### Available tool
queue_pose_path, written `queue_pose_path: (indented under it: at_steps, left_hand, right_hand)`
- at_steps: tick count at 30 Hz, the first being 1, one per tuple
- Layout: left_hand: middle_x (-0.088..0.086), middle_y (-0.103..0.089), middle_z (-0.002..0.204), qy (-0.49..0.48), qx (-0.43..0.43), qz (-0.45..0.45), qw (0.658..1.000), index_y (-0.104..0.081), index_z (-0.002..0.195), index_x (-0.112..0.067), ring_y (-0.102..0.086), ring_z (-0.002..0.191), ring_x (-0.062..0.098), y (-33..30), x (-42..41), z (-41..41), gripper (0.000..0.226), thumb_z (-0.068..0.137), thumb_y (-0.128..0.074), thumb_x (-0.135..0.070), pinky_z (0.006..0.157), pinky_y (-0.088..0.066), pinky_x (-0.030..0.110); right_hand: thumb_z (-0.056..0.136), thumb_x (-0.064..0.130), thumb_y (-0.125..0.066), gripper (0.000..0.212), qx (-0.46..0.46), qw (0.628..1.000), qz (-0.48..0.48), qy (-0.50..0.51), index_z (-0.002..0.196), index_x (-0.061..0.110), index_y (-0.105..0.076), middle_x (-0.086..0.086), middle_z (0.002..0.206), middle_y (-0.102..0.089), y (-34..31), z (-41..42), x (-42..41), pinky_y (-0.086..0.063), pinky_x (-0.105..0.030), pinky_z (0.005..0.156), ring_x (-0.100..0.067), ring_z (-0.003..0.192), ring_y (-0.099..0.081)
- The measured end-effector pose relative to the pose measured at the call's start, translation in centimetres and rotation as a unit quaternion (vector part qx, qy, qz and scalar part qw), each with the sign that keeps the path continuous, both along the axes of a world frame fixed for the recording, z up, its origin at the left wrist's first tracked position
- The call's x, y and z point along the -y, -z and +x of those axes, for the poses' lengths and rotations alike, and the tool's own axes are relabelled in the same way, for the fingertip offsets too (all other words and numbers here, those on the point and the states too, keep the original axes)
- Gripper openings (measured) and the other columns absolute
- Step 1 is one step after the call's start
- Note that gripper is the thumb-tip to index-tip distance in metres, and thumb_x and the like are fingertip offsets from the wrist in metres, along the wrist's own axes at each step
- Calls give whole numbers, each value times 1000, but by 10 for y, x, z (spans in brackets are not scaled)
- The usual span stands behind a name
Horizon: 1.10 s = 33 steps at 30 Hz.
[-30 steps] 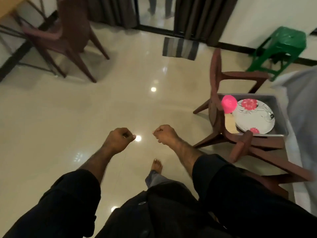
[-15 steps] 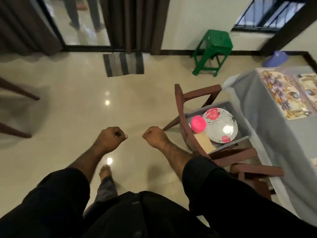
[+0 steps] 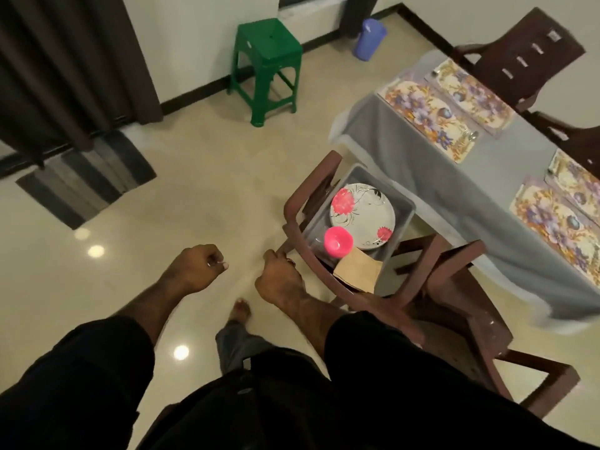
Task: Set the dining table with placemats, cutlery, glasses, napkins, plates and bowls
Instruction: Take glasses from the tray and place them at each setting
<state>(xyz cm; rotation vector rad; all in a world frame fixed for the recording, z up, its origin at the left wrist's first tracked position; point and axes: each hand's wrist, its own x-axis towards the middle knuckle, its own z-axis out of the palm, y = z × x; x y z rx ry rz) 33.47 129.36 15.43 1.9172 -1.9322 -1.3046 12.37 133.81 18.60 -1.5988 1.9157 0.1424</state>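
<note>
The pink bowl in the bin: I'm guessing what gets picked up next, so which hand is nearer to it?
Right. The right hand is beside the chair holding the bin, just left of the pink bowl. The left hand is farther left, over bare floor.

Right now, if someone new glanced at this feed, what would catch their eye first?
Probably the bright pink plastic bowl beside the white round plate with red flowers, both in a grey tub on the brown chair at centre right. Next, the purple-flowered placemats on the grey-clothed table at right, and the green plastic stool by the far wall.
</note>
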Motion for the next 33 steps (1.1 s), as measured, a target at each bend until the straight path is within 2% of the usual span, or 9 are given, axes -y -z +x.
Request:
queue_pose_path:
  at_steps: [3,7,12,18,20,23,26,30,33]
  left_hand:
    - [-2,-71,99,27,40,-7,999,-72,95,-23,-66,93,24,3,73,10,12,95,-75,-35,86,-54,35]
    - [-4,-72,102,76,55,2,996,-73,100,-25,-67,91,22,-3,143,24,6,97,-72,-30,79,-50,29]
    - [-5,-73,106,182,65,1,981,-72,100,-28,-68,95,22,-6,252,26,5,96,-70,-31,85,-54,30]
    - [-3,-71,103,325,30,-34,945,-68,96,-29,-67,95,23,-7,389,4,7,96,-71,-34,84,-54,32]
    - [-2,-70,105,366,32,-42,929,-70,102,-23,-66,96,24,-11,417,-7,13,97,-71,-35,85,-53,33]
    - [0,-71,109,452,39,-35,891,-71,109,-22,-66,99,22,-17,445,-28,21,97,-71,-39,87,-54,34]
    - [-1,-72,112,525,44,-43,849,-71,113,-24,-66,99,19,-16,467,-62,27,96,-71,-44,89,-57,36]
    - [-5,-70,110,588,53,-37,806,-69,112,-26,-66,97,17,-9,491,-117,25,96,-69,-46,89,-58,37]
    - [-4,-70,111,630,73,-38,772,-69,112,-25,-66,98,17,-6,511,-149,26,96,-69,-46,90,-58,36]
  right_hand:
    - [87,14,-61,53,17,999,20,33,137,8,-45,-16,136,-48,8,21,55,-54,-45,91,-40,123,-55]
    - [88,13,-60,51,48,995,23,87,137,7,-45,-17,134,-51,3,47,117,-50,-46,98,-42,124,-56]
    - [90,15,-61,51,48,985,0,165,138,6,-45,-17,132,-53,0,63,206,-51,-46,100,-41,121,-59]
    - [90,19,-63,53,13,946,-5,324,139,9,-45,-18,137,-52,-6,67,293,-52,-47,102,-41,125,-57]
    - [88,19,-62,53,16,927,-5,376,137,11,-46,-17,137,-53,-12,66,306,-55,-51,99,-41,123,-58]
    - [84,20,-62,57,26,892,-11,450,139,13,-48,-14,141,-53,-19,61,317,-52,-52,104,-39,127,-56]
    - [78,16,-61,60,26,842,-16,538,137,14,-50,-14,140,-54,-15,45,322,-52,-49,104,-39,126,-57]
    - [68,16,-63,59,35,776,-12,630,125,9,-52,-17,129,-55,6,13,329,-55,-48,97,-43,114,-61]
    - [79,19,-64,54,34,749,-3,662,130,7,-50,-17,132,-56,18,-15,343,-55,-47,98,-42,116,-62]
